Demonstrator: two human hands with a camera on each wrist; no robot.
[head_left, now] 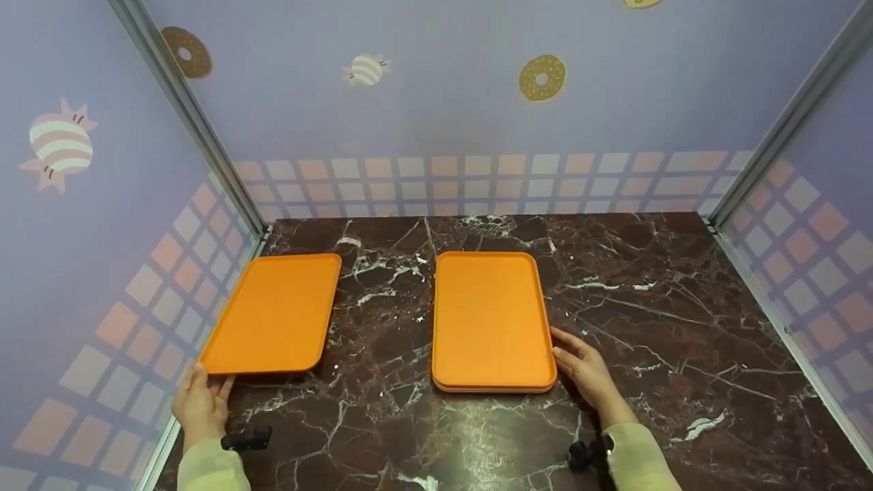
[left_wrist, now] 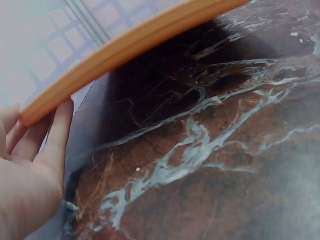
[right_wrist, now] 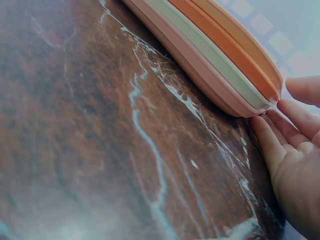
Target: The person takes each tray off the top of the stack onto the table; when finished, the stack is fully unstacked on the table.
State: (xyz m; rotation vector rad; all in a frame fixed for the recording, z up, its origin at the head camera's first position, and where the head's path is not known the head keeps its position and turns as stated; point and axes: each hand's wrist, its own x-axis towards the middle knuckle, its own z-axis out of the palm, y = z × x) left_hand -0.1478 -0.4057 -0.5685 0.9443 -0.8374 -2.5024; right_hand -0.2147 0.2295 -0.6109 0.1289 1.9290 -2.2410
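Observation:
At the left, my left hand (head_left: pixel 200 404) pinches the near left corner of an orange tray (head_left: pixel 276 314), thumb at the rim and fingers underneath. The left wrist view shows this tray's edge (left_wrist: pixel 135 47) raised off the tabletop, with a dark shadow below. A stack of rectangular trays (head_left: pixel 492 320), orange on top, lies near the table's middle. From the side, the right wrist view reveals a pink tray (right_wrist: pixel 200 70) at the bottom, a pale green tray (right_wrist: pixel 215 60) over it and orange ones above. My right hand (head_left: pixel 588 374) touches the stack's right edge near its front corner with extended fingers.
Dark red marble with white veins covers the tabletop (head_left: pixel 382 423). Lilac walls with printed sweets and squares enclose it at the back (head_left: pixel 450 102), left and right. Metal posts (head_left: pixel 204 129) stand at the corners. Small pale specks lie around the trays.

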